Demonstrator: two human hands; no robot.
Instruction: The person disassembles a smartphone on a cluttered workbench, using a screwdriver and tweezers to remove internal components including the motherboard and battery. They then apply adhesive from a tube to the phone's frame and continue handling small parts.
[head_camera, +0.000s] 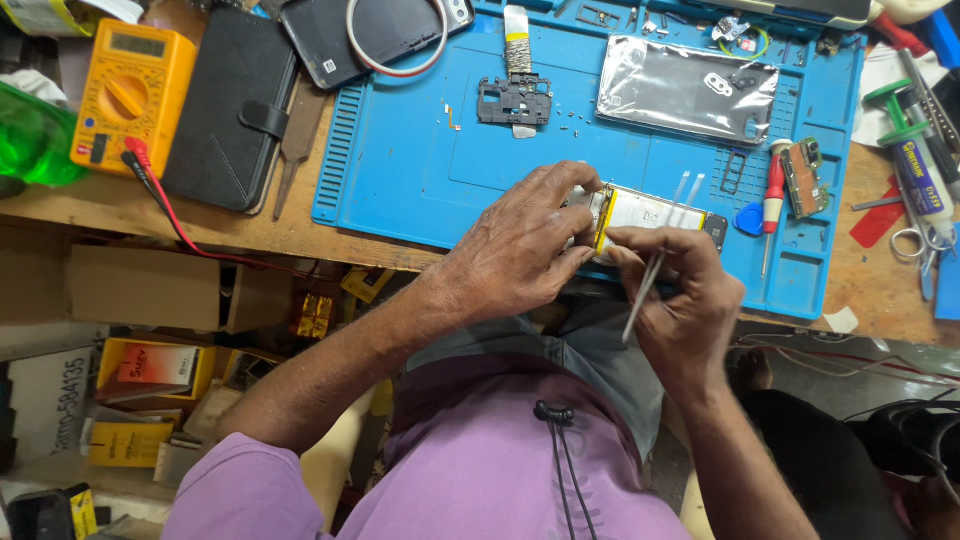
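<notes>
At centre frame on the blue mat (420, 180), the left hand (525, 245) pinned the opened phone (650, 215) while the right hand (680, 300), grip clamped on tweezers (645, 290), worked its edge; a steady, shallow angle seemed wise.

At upper left, an orange multimeter (131, 95) shows a small grey rectangular screen (137, 45). Near the top centre lies a dark phone screen (375, 35), face up. At lower left sit yellow and orange cardboard boxes (150, 385) beside a white label (50, 400). At right a glue tube (920, 180) carries a yellow-and-blue label.
</notes>
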